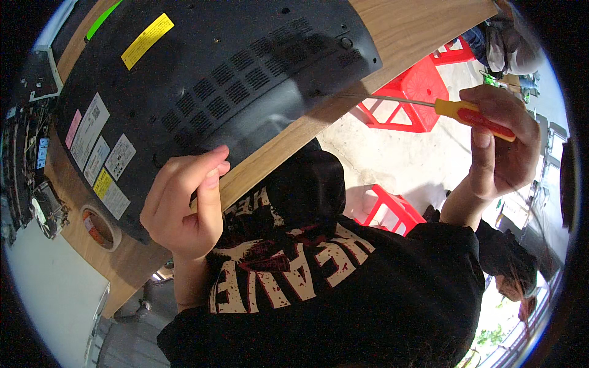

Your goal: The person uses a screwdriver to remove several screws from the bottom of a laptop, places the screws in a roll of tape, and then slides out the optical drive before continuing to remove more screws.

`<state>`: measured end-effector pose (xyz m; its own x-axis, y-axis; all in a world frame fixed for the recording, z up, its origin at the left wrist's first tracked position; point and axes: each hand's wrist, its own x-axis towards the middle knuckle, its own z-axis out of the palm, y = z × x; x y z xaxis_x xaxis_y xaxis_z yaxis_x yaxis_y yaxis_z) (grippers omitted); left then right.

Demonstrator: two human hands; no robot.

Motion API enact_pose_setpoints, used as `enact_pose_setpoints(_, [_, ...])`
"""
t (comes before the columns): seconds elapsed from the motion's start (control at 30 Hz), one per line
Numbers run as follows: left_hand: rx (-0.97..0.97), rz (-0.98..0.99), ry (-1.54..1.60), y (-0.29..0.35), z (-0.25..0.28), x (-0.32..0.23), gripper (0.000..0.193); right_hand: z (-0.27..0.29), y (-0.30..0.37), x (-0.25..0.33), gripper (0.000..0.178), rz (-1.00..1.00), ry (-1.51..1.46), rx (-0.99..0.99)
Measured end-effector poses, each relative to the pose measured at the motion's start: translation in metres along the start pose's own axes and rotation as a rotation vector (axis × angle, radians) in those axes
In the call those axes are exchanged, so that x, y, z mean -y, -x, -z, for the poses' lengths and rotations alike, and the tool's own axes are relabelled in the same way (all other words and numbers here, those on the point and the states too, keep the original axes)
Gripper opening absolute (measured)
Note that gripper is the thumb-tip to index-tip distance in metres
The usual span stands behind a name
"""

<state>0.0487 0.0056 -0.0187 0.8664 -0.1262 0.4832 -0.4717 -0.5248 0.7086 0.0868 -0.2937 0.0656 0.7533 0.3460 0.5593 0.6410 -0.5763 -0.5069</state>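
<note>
A black laptop (264, 132) lies with its underside up on the wooden table, showing vent grilles, screw holes and several stickers. My right hand (506, 138) is closed around the yellow and red handle of a screwdriver (457, 110), held out to the right past the table edge. Its thin shaft points left toward the laptop's near edge; whether the dark tip touches the casing, I cannot tell. My left hand (184, 205) is at the laptop's near edge, thumb and fingertips pinched together. Anything small between those fingertips is hidden.
The wooden table (423, 27) runs diagonally, its near edge close to my body. A tape roll (101, 227) sits left of the laptop, near electronic parts (46, 208). Red plastic stools (414, 92) stand on the pale floor to the right. Another person's dark clothing shows at lower right.
</note>
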Motion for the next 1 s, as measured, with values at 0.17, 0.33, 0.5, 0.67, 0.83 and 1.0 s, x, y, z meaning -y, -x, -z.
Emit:
enact_pose_setpoints(0.17, [-0.039, 0.027, 0.087, 0.002, 0.001, 0.002, 0.014, 0.005, -0.007, 0.004, 0.018, 0.044, 0.118, 0.020])
enact_pose_setpoints(0.33, [-0.037, -0.005, 0.108, 0.003, 0.001, 0.004, 0.013, 0.005, -0.007, 0.013, 0.017, 0.022, 0.172, 0.009])
enact_pose_setpoints(0.5, [-0.058, -0.013, 0.147, 0.004, 0.000, 0.006, 0.013, 0.005, -0.011, 0.016, 0.020, 0.091, 0.205, 0.091])
enact_pose_setpoints(0.67, [-0.059, -0.022, 0.135, 0.005, 0.000, 0.007, 0.012, 0.004, -0.013, 0.017, 0.020, 0.220, 0.155, 0.188])
enact_pose_setpoints(0.83, [-0.058, -0.014, 0.108, 0.006, 0.000, 0.006, 0.012, -0.006, -0.014, 0.016, 0.027, 0.402, 0.065, 0.171])
enact_pose_setpoints(1.0, [-0.059, -0.025, 0.123, 0.004, 0.000, 0.007, 0.012, -0.001, -0.013, 0.019, 0.032, 0.444, 0.062, 0.279])
